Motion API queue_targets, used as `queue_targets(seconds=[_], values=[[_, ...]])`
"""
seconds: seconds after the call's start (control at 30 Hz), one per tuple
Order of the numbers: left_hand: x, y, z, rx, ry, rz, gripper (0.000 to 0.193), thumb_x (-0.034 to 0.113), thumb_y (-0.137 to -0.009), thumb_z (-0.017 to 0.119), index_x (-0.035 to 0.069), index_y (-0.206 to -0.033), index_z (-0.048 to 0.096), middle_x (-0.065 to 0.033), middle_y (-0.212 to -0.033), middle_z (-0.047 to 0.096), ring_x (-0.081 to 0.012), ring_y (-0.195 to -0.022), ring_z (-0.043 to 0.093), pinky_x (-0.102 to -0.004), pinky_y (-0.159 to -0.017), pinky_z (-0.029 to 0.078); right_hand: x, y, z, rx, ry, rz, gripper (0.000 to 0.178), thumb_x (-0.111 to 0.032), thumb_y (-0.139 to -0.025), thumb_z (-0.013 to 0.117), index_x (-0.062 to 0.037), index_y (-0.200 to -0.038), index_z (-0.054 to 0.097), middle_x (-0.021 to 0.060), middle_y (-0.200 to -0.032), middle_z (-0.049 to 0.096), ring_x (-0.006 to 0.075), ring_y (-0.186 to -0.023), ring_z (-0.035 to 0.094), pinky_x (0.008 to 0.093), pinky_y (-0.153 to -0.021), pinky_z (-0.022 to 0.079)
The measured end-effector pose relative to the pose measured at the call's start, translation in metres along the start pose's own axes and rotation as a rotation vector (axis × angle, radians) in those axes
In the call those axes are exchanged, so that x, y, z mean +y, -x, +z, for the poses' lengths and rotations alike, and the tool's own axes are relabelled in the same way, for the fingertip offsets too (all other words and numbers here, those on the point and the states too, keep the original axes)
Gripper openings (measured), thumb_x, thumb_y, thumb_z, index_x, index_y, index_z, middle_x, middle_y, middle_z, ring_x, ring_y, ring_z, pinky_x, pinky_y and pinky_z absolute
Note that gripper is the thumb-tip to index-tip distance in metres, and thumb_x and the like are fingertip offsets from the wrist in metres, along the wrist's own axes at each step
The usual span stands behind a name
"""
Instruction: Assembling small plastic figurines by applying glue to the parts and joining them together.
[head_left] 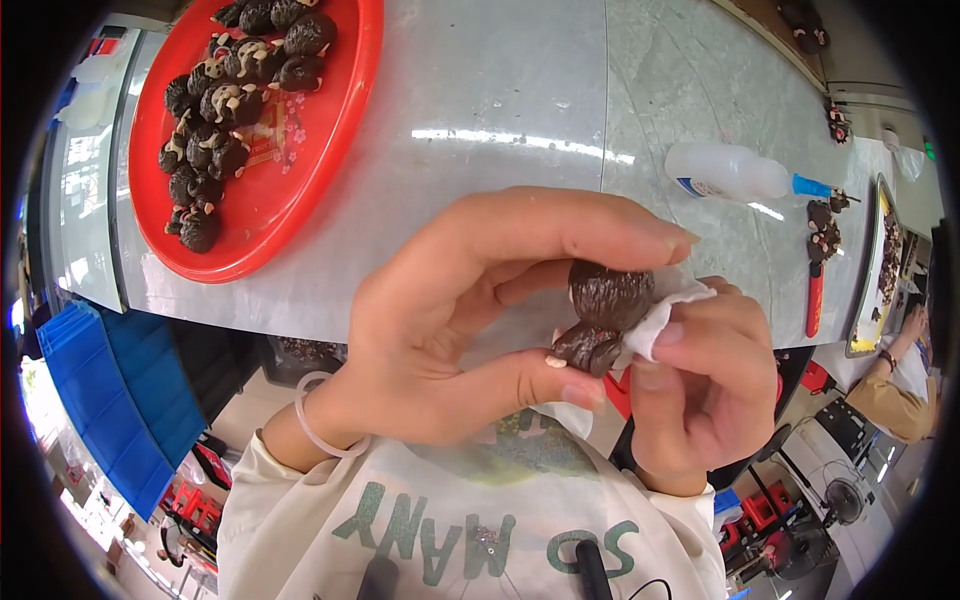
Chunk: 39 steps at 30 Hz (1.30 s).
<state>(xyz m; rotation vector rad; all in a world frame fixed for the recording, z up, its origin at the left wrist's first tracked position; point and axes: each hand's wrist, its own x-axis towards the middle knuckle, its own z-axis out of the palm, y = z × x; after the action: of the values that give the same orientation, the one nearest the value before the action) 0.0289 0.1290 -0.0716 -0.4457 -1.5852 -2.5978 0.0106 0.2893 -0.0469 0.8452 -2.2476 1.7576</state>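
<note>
A small dark brown figurine (608,298), with a ridged round head and tiny pale parts, is gripped between the thumb and fingers of my left hand (420,310). My right hand (712,375) pinches a white cloth or tissue (655,325) and presses it against the figurine's right side. The figurine's far side is hidden by my fingers. On the left of the table (480,90), a red oval tray (300,215) bears several similar dark brown figurines (225,100), some with pale faces showing.
A clear plastic bottle with a blue tip (725,172) lies on the right of the table. Beyond it is a red-handled tool (814,300) beside more dark figurines (822,235). A co-worker's arm (895,390) shows at far right, near a yellow-lined tray (868,325). Blue bins (110,390) stand lower left.
</note>
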Motion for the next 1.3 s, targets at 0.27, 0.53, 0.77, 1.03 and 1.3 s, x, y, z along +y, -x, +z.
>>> queue_targets(seconds=[0.27,0.53,0.77,1.03,1.3], values=[[0.005,-0.001,0.001,-0.033,-0.159,-0.048,0.059,0.003,-0.060,0.076,-0.003,-0.107,0.043,-0.0301,-0.106,0.051,-0.0351,-0.103,0.053,-0.0390,-0.086,0.046,0.004,0.003,-0.004,-0.046,0.289,-0.185,0.041,0.008,-0.048,0.067,-0.0032,-0.087,0.061,0.0063,-0.078,0.058,0.0190,-0.058,0.051,0.0260,-0.050,0.040],[0.007,0.000,0.003,-0.035,-0.151,-0.085,0.064,0.000,-0.056,0.077,-0.005,-0.110,0.042,-0.0307,-0.108,0.050,-0.0340,-0.103,0.053,-0.0377,-0.086,0.046,0.007,0.010,-0.004,-0.046,0.133,-0.202,0.038,0.007,-0.052,0.068,-0.0013,-0.088,0.060,0.0074,-0.078,0.058,0.0185,-0.058,0.052,0.0264,-0.049,0.041],[0.010,-0.003,0.001,-0.063,-0.268,-0.090,0.066,0.001,-0.054,0.078,-0.004,-0.110,0.042,-0.0295,-0.109,0.050,-0.0325,-0.103,0.053,-0.0374,-0.085,0.047,0.009,0.008,0.000,-0.005,0.149,-0.132,0.038,0.011,-0.052,0.066,-0.0016,-0.087,0.059,0.0070,-0.075,0.057,0.0184,-0.055,0.050,0.0259,-0.048,0.040],[0.004,-0.001,0.005,0.041,-0.252,-0.066,0.065,0.002,-0.054,0.079,-0.003,-0.107,0.043,-0.0278,-0.110,0.051,-0.0298,-0.102,0.054,-0.0358,-0.084,0.047,0.014,0.008,0.002,-0.056,0.285,-0.117,0.037,0.015,-0.050,0.059,0.0002,-0.084,0.060,0.0081,-0.070,0.058,0.0195,-0.054,0.051,0.0256,-0.046,0.040],[0.005,-0.005,-0.004,-0.079,-0.470,-0.005,0.061,0.000,-0.054,0.079,-0.003,-0.105,0.046,-0.0235,-0.106,0.053,-0.0258,-0.099,0.055,-0.0313,-0.082,0.046,0.019,0.008,-0.010,0.056,0.198,-0.079,0.029,0.017,-0.058,0.056,0.0048,-0.085,0.059,0.0126,-0.071,0.057,0.0150,-0.055,0.050,0.0205,-0.045,0.037]])
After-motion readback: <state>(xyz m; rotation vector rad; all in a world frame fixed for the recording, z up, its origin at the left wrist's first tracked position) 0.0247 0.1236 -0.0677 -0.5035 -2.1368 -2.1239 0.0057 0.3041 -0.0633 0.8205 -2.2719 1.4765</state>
